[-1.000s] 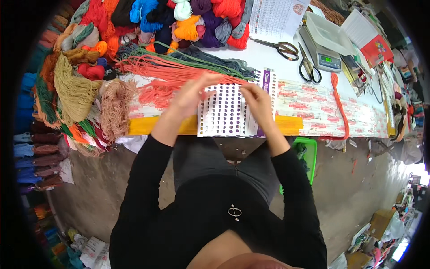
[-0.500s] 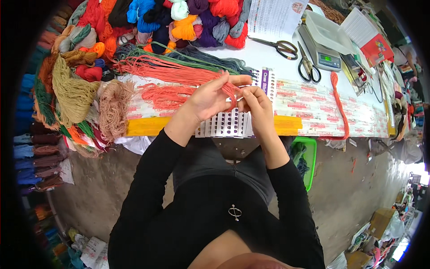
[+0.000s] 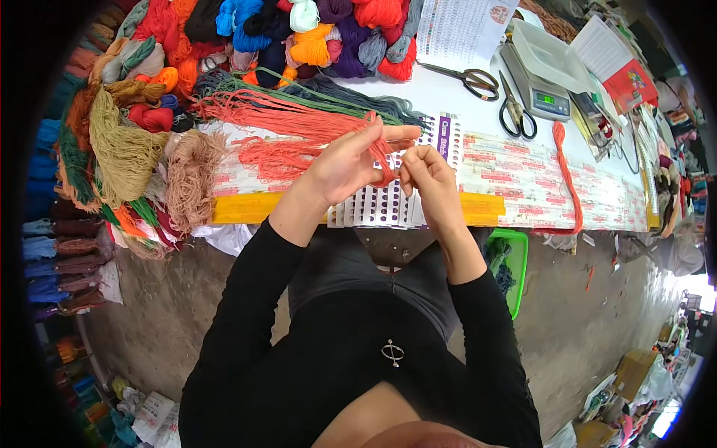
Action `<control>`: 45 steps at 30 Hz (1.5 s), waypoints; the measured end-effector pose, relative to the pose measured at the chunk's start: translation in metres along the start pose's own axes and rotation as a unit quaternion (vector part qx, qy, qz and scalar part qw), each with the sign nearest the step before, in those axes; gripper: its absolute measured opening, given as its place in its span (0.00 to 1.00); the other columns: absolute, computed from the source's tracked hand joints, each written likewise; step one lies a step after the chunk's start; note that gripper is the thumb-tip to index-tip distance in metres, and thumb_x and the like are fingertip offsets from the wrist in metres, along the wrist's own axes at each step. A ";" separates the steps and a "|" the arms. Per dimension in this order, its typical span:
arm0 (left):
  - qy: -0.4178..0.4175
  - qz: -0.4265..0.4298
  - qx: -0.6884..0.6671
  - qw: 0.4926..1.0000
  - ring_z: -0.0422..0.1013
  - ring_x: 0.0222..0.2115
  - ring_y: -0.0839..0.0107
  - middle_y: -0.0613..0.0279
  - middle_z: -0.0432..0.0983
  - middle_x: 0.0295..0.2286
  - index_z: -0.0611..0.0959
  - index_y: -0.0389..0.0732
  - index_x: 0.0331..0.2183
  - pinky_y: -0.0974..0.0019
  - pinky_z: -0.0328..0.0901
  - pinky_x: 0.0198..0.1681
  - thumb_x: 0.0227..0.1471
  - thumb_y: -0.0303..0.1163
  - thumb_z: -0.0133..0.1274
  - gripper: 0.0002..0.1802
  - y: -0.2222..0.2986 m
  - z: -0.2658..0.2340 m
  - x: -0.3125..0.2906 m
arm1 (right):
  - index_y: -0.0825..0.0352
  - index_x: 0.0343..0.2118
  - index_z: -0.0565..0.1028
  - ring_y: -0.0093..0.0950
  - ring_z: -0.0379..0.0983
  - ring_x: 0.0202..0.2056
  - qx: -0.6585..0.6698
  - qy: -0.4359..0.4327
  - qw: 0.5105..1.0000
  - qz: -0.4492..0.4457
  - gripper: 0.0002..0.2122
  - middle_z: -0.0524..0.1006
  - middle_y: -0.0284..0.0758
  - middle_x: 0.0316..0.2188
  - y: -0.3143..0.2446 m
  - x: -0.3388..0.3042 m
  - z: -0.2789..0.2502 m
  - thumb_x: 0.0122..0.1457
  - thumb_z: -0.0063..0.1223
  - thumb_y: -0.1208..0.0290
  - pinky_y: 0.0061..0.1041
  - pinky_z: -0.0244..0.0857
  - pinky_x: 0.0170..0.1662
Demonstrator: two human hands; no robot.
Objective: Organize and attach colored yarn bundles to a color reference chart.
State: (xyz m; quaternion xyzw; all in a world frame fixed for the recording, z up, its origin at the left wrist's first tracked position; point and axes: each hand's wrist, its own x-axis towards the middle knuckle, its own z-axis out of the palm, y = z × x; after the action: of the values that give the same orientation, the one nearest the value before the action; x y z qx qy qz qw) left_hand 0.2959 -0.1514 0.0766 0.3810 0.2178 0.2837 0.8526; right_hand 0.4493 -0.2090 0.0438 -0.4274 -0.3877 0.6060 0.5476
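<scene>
Coral embroidery thread (image 3: pixel 261 118) lies in long strands across the table and runs to my left hand (image 3: pixel 345 164). Loops of it pass round that hand's fingers, and the hand is closed loosely on them. My right hand (image 3: pixel 431 178) is just to the right, its thumb and fingertips pinched together beside the loops. What sits in this pinch is too small to make out. Below both hands are white cards with rows of punched holes (image 3: pixel 381 207), at the table's front edge. A purple-and-white punched card (image 3: pixel 446 138) lies behind my right hand.
Two pairs of scissors (image 3: pixel 515 112) and a digital scale (image 3: pixel 549 102) lie at the back right. A coral skein (image 3: pixel 566 175) rests on the right. Colourful yarn bundles (image 3: pixel 310 45) pile up at the back left. Below the table's edge stands a green basket (image 3: pixel 520 276).
My right hand has drawn slightly right and down from the loops, its fingers curled tighter. My left hand stays nearly in place with the thread. The view has shifted a little.
</scene>
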 end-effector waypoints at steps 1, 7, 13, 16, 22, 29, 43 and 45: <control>0.000 0.000 0.000 1.000 0.59 0.51 0.66 0.57 0.62 0.50 0.66 0.34 0.50 0.53 0.56 0.51 0.60 0.49 0.25 0.31 0.000 0.000 -0.001 | 0.67 0.30 0.67 0.17 0.62 0.19 0.000 0.000 1.000 0.000 0.08 0.68 0.29 0.20 -0.001 0.000 0.001 0.60 0.43 0.68 0.14 0.56 0.25; -0.020 0.007 0.036 0.999 0.60 0.50 0.68 0.58 0.63 0.50 0.64 0.34 0.52 0.59 0.59 0.49 0.60 0.49 0.26 0.31 -0.002 0.005 -0.004 | 0.68 0.33 0.70 0.14 0.61 0.18 0.019 -0.023 0.999 0.012 0.09 0.70 0.29 0.20 -0.003 0.000 0.001 0.59 0.45 0.67 0.12 0.53 0.23; -0.061 0.007 0.039 0.997 0.61 0.49 0.70 0.59 0.62 0.50 0.65 0.35 0.52 0.63 0.61 0.45 0.60 0.47 0.27 0.29 -0.003 0.001 -0.004 | 0.67 0.32 0.69 0.16 0.63 0.18 0.135 -0.006 0.989 0.060 0.08 0.72 0.31 0.23 -0.014 -0.005 0.009 0.59 0.44 0.68 0.13 0.54 0.22; -0.039 0.008 0.051 0.998 0.61 0.49 0.70 0.59 0.62 0.50 0.65 0.34 0.51 0.62 0.62 0.45 0.60 0.47 0.27 0.29 0.000 0.006 -0.006 | 0.66 0.30 0.67 0.16 0.62 0.18 0.195 -0.029 0.979 0.048 0.07 0.70 0.30 0.22 -0.011 -0.004 0.005 0.60 0.43 0.68 0.14 0.55 0.22; 0.019 0.042 0.042 0.998 0.64 0.44 0.72 0.58 0.65 0.48 0.66 0.31 0.50 0.62 0.62 0.44 0.60 0.47 0.27 0.30 -0.002 0.006 -0.004 | 0.64 0.29 0.65 0.13 0.53 0.16 0.198 -0.004 0.980 0.023 0.05 0.61 0.25 0.16 -0.016 -0.008 0.009 0.60 0.42 0.71 0.12 0.47 0.18; 0.005 0.071 0.024 0.997 0.64 0.26 0.81 0.68 0.67 0.26 0.69 0.30 0.47 0.71 0.63 0.33 0.61 0.44 0.28 0.27 -0.002 0.000 -0.005 | 0.65 0.29 0.64 0.13 0.51 0.14 0.111 0.037 0.993 -0.016 0.06 0.59 0.24 0.14 -0.017 -0.011 0.013 0.61 0.41 0.69 0.12 0.44 0.16; 0.089 -0.031 -0.014 0.995 0.46 0.10 0.83 0.77 0.48 0.10 0.61 0.48 0.10 0.77 0.39 0.12 0.56 0.56 0.33 0.31 0.040 -0.094 -0.058 | 0.68 0.34 0.73 0.26 0.67 0.44 0.119 0.092 0.966 -0.210 0.07 0.72 0.38 0.43 -0.065 -0.016 -0.078 0.58 0.45 0.72 0.30 0.61 0.50; 0.270 0.049 -0.100 0.956 0.45 0.09 0.83 0.78 0.49 0.11 0.58 0.49 0.11 0.77 0.38 0.12 0.54 0.54 0.40 0.28 0.062 -0.125 -0.086 | 0.68 0.35 0.70 0.29 0.65 0.47 0.388 0.045 0.897 -0.207 0.06 0.70 0.38 0.43 -0.083 -0.023 -0.152 0.58 0.43 0.73 0.34 0.59 0.52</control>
State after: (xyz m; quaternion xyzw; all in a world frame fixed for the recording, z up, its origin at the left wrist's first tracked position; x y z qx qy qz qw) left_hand 0.1387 -0.1070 0.0612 0.2128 0.3913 0.4379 0.7809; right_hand 0.6209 -0.2231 0.0730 -0.1174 -0.1767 0.5612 0.8000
